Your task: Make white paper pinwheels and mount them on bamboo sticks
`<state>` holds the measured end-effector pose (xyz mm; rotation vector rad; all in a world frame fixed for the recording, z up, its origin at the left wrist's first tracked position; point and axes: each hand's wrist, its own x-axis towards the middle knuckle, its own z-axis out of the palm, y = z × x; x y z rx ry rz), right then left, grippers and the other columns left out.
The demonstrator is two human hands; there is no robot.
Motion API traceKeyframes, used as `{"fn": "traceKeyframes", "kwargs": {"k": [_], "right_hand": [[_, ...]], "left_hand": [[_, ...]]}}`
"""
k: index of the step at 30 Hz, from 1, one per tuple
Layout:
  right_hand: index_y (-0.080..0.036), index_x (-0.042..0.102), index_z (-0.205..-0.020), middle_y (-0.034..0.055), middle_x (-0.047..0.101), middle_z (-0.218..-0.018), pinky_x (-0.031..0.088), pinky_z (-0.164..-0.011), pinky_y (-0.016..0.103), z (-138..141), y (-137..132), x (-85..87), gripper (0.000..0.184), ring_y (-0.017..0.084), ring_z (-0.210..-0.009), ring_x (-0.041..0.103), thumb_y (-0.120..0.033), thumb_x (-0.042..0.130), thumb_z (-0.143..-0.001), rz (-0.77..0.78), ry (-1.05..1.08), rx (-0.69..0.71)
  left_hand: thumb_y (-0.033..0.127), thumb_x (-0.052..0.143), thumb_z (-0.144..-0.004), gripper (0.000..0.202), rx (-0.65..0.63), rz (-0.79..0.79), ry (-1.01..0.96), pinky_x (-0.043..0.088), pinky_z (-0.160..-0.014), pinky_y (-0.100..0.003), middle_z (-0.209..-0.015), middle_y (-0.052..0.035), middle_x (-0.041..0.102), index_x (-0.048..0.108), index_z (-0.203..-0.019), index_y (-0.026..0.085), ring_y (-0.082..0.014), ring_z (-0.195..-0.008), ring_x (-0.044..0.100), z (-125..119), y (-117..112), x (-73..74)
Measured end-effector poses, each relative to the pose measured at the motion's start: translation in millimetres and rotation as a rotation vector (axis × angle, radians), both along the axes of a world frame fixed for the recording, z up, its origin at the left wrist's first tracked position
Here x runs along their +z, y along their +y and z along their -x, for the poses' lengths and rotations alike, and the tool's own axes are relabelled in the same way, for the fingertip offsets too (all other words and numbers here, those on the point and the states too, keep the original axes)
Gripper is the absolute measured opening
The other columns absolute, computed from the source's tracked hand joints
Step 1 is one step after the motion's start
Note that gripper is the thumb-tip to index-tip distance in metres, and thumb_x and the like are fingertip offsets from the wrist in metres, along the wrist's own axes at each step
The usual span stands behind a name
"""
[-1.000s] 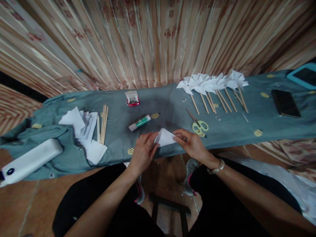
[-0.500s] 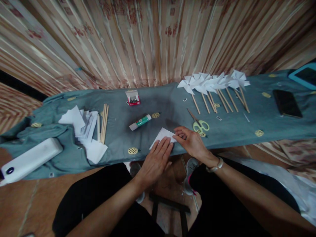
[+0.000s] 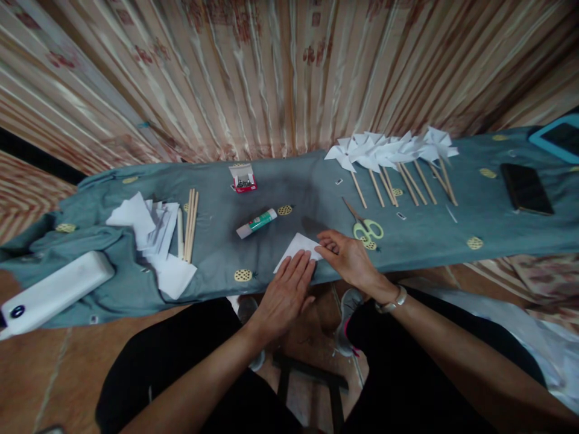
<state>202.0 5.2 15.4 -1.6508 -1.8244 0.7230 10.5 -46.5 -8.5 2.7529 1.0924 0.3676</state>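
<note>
A folded piece of white paper [image 3: 298,243] lies at the front edge of the cloth-covered table. My left hand [image 3: 286,290] rests flat on it, fingers stretched out over its lower part. At the paper's right corner, my right hand [image 3: 347,258] pinches the edge between thumb and fingers. Just behind the paper lies a glue stick [image 3: 257,223] with a green label. Green-handled scissors [image 3: 364,226] lie beyond my right hand, blades pointing away. Farther back stands an opened small red box [image 3: 244,182] holding little metal pins or tacks.
Paper pinwheels [image 3: 384,154] on wooden sticks lie in a row at the back right. Leftward are loose sticks [image 3: 192,226], cut white papers [image 3: 160,229] and a white elongated device [image 3: 58,293]. A dark phone [image 3: 526,188] and blue-framed tablet [image 3: 558,140] sit far right. A curtain [image 3: 271,78] hangs behind.
Almost nothing differs. Both hands keep their places on the paper, and the view has shifted very slightly.
</note>
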Motion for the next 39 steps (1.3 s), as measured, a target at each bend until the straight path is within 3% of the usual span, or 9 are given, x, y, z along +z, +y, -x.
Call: {"fn": "traceKeyframes", "kwargs": {"k": [17,27,39], "right_hand": [[-0.017,0.066,-0.102,0.0051,0.074,-0.086,0.054,-0.072,0.032,1.9,-0.3,-0.1,0.021,0.019,-0.073,0.069,-0.021,0.066,-0.081,-0.048,-0.102,0.002],[-0.017,0.064,-0.106,0.0092,0.072,-0.095,0.053,-0.08,0.039,0.3,-6.5,-5.0,0.025,0.025,-0.086,0.066,-0.031,0.064,-0.084,-0.196,-0.188,0.062],[-0.015,0.058,-0.115,0.0128,0.068,-0.107,0.052,-0.085,0.044,-0.1,-12.9,-12.1,0.031,0.029,-0.098,0.062,-0.034,0.058,-0.09,-0.243,-0.182,0.118]], "left_hand": [[0.032,0.051,-0.092,0.067,0.01,0.023,0.056,0.026,-0.118,-0.05,-0.155,-0.0229,0.028,0.026,-0.147,0.003,-0.0302,-0.148,0.018,-1.1,-0.6,2.0],[0.034,0.055,-0.091,0.07,0.015,0.002,0.079,0.025,-0.118,-0.048,-0.155,-0.0224,0.03,0.027,-0.147,0.003,-0.0318,-0.146,0.022,-1.9,-0.5,2.8],[0.038,0.057,-0.089,0.074,0.016,-0.033,0.104,0.026,-0.117,-0.048,-0.154,-0.022,0.032,0.029,-0.146,0.001,-0.0332,-0.145,0.026,-2.9,0.0,3.2]]}}
